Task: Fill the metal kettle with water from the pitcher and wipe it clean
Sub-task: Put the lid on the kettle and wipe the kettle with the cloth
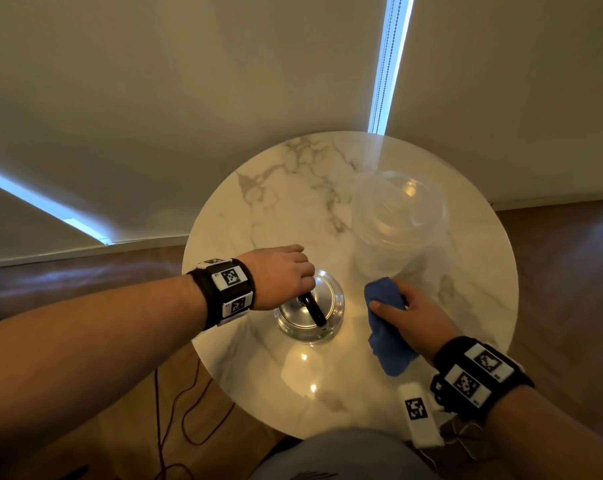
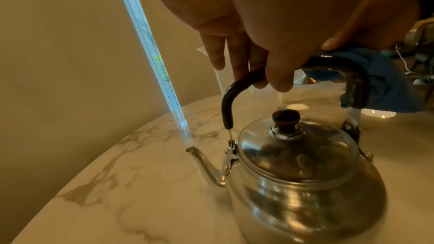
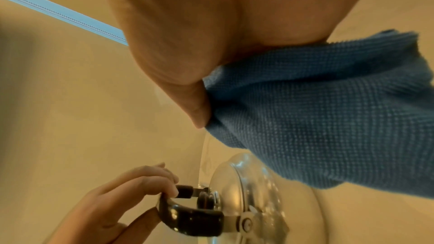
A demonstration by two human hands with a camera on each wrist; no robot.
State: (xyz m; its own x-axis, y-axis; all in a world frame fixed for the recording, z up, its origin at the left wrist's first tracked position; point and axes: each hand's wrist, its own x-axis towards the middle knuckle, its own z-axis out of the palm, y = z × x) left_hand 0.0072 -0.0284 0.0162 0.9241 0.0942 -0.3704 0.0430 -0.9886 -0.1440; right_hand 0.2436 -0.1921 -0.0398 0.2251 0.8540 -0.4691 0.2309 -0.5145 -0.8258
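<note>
A shiny metal kettle stands on the round marble table with its lid on. My left hand grips the kettle's black arched handle from above. Just right of the kettle, my right hand holds a bunched blue cloth, which hangs down to the tabletop. Behind the cloth stands a clear plastic pitcher.
A white tag with a black marker lies at the table's near right edge. Thin red cables trail over the wooden floor at the left. Window blinds hang close behind the table.
</note>
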